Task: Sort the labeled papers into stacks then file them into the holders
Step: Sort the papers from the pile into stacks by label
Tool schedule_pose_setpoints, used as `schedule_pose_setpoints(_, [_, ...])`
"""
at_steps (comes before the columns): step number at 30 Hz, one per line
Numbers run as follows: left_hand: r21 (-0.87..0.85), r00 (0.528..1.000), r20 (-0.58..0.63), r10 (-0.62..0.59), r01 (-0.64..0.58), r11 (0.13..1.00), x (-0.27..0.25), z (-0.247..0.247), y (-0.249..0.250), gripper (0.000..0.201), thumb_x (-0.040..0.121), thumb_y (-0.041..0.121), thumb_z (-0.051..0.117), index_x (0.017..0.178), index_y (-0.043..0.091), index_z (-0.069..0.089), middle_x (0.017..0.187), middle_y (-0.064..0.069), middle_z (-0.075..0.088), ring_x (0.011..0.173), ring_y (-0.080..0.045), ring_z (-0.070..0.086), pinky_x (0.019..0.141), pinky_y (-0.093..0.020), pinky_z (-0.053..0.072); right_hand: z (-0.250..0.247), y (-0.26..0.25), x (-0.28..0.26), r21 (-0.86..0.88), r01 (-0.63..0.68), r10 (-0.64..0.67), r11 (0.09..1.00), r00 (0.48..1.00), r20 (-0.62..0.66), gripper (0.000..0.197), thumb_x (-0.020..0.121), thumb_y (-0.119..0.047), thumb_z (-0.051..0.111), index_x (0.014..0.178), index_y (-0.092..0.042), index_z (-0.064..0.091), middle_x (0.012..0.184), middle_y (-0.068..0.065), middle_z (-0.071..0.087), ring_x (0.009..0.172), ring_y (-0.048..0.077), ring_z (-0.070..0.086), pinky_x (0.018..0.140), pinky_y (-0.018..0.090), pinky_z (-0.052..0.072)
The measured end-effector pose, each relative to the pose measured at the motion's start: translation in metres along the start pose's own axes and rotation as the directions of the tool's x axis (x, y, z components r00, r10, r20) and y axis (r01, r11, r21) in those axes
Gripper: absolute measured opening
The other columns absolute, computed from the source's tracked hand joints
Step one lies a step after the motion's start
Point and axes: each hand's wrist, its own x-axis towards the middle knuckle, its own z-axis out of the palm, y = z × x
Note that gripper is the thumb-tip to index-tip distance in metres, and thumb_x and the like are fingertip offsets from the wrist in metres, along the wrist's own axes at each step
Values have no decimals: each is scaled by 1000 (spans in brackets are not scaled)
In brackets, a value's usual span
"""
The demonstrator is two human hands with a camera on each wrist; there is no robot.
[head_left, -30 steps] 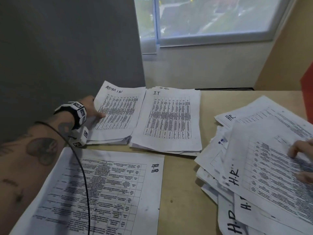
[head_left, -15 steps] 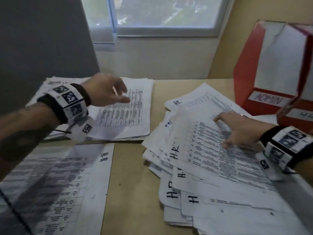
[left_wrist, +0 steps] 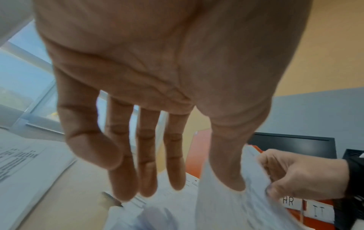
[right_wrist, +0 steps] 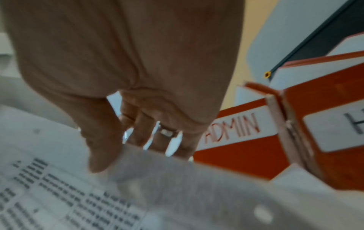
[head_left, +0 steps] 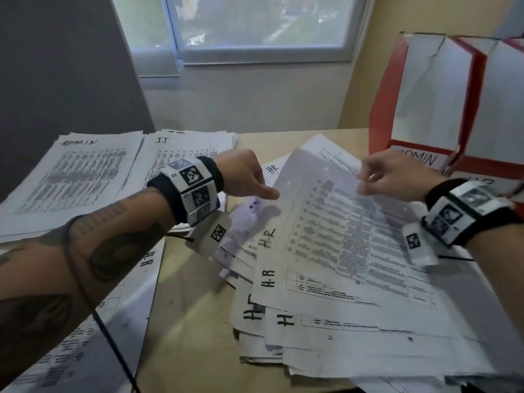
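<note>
A loose pile of papers (head_left: 326, 307) marked H.R lies fanned out on the right half of the desk. My right hand (head_left: 377, 177) pinches the far edge of the pile's top sheet (head_left: 326, 217) and holds that edge raised; the right wrist view shows the thumb on top of the sheet (right_wrist: 177, 186). My left hand (head_left: 252, 180) hovers open at the sheet's left edge, fingers (left_wrist: 145, 163) straight, thumb beside the paper (left_wrist: 226, 210). Red holders (head_left: 419, 114) labelled ADMIN, HR and IT stand behind the pile.
Three sorted stacks lie on the left: ADMIN (head_left: 79, 177) and IT (head_left: 181, 148) at the back, H.R (head_left: 122, 321) at the front under my left forearm. A strip of bare desk (head_left: 192, 321) runs between the H.R stack and the pile. Behind are a wall and a window.
My left hand left the ADMIN stack and swung right to the loose pile. My right hand went from lying flat on the top sheet to pinching and raising its far edge.
</note>
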Motion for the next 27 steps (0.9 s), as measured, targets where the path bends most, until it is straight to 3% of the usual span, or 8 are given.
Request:
schedule_pose_setpoints(5, [9,986,102,131,-133,991,-9,2,14,71,72,64,82,129,25,66,124,10,67,102,-10,62,74,-22,44,-55,43,-21,227,4,30,974,989,-147,29,79,11,79,88,-15,72,87,17,78,77,29,74,78,40,59])
schedule_pose_setpoints(7, [85,971,175,160,-176,981,-8,10,24,84,68,65,85,138,25,60,130,9,64,108,-13,60,87,-27,47,-70,51,-36,371,6,82,929,972,-220,20,70,-10,92,77,-10,74,74,11,77,65,24,75,63,28,60])
schedule_pose_setpoints(9, [192,956,247,157,-207,959,-4,21,32,98,63,69,86,145,25,53,133,8,61,115,-15,57,101,-34,48,-83,69,-42,476,-46,151,878,971,-185,35,61,-29,97,74,-8,72,63,3,74,56,19,73,55,23,58])
schedule_pose_setpoints(12, [334,954,274,123,-215,918,6,38,36,123,54,73,88,155,24,40,144,4,49,127,-20,50,110,-47,47,-93,82,-46,503,-106,200,858,970,-136,36,75,-20,88,65,-2,58,55,-3,67,43,3,63,46,14,53])
schedule_pose_setpoints(16, [352,960,264,95,-188,917,19,41,36,137,46,69,94,159,22,32,146,2,44,134,-24,46,113,-51,45,-98,66,-58,421,-123,159,898,986,-52,24,61,-17,86,78,-3,76,71,10,77,59,23,73,61,27,60])
schedule_pose_setpoints(18, [299,968,237,79,-150,942,23,38,37,119,46,62,98,147,23,47,131,4,55,119,-21,55,105,-45,51,-95,41,-64,259,-92,93,962,996,9,38,60,-34,95,90,-14,82,83,15,79,74,33,75,74,40,57])
schedule_pose_setpoints(22, [153,990,88,110,-122,981,26,29,34,43,69,45,94,97,24,69,86,5,65,72,-16,63,61,-28,52,-66,1,-55,93,-18,6,995,991,133,12,74,-30,90,83,-25,84,81,0,80,73,16,76,72,34,56])
schedule_pose_setpoints(27, [-73,978,-98,186,-194,978,28,16,32,10,86,31,81,92,27,73,84,7,67,89,-23,66,73,-26,46,-27,-35,-41,-35,95,-88,995,982,170,23,82,-29,87,103,-34,83,106,-12,79,94,11,74,91,46,57])
